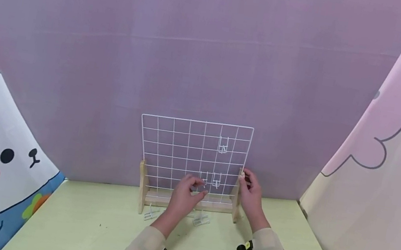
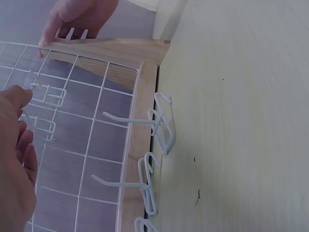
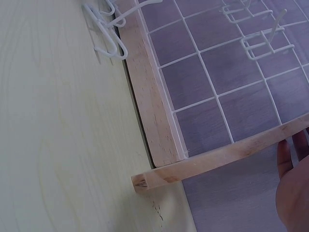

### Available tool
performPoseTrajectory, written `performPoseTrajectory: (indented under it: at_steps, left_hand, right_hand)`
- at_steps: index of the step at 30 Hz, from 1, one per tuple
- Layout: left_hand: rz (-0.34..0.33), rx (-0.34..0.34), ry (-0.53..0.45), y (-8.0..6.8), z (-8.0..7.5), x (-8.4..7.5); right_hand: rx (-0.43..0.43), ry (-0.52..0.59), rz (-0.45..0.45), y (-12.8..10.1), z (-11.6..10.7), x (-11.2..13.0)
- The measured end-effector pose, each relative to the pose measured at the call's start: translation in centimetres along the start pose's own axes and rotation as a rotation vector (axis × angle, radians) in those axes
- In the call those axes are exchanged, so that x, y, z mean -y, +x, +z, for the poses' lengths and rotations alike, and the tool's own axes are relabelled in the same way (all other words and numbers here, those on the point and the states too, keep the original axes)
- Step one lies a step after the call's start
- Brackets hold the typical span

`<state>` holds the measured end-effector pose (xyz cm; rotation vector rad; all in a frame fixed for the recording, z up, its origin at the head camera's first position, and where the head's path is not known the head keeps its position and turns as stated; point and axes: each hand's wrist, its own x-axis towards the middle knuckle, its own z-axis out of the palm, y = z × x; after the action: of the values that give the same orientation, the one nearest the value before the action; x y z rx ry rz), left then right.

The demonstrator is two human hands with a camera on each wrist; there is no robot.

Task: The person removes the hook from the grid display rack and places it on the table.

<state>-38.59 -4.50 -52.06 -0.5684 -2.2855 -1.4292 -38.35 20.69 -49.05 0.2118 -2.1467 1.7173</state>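
Upright on the table [image 1: 88,221], the wire grid [image 1: 184,149] stood while the left hand [image 1: 184,195] pinched a hook [image 1: 204,181]; right hand [image 1: 250,193] gripped the wooden post [image 1: 238,197]. A slack pinch could drop it.

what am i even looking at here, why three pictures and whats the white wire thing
No machine here: a person works with two bare hands and wears three cameras. The large picture comes from a camera on the head, looking down at a pale green table. The other two come from cameras on the wrists, so they show the same things very close and at odd angles.

The white wire thing is a wire grid panel standing upright in a wooden stand against a purple backdrop. Three small white hooks already hang on it.

The left hand is at the lower part of the grid, fingertips at one of the hanging hooks; whether it pinches it is hard to tell. The right hand holds the stand's right post. More loose hooks lie on the table in front of the stand.
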Motion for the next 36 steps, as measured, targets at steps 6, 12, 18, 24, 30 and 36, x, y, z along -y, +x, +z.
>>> performPoseTrajectory:
  at_steps: [6,12,18,24,30,36]
  left_hand:
    - [0.031,0.004,0.017,0.3,0.0,0.0]
    - [-0.003,-0.001,0.003,0.5,0.1,-0.1]
    - [-0.005,-0.015,0.002,0.7,0.2,-0.2]
    - [0.009,-0.036,0.012,0.6,0.4,0.1]
    - [0.015,-0.047,0.026,0.6,0.6,0.2]
    - [0.033,-0.060,0.031,0.6,0.5,-0.1]
  right_hand:
    - [-0.006,0.013,0.011,0.4,0.1,-0.9]
    - [-0.030,0.013,0.005,1.3,0.4,-3.8]
    - [-0.051,0.019,-0.039,1.4,0.5,-4.0]
    - [-0.056,0.012,-0.038,1.3,0.5,-4.2]
    - [-0.056,0.016,-0.012,1.4,0.5,-4.2]
    - [-0.033,0.019,0.013,0.6,0.3,-1.5]
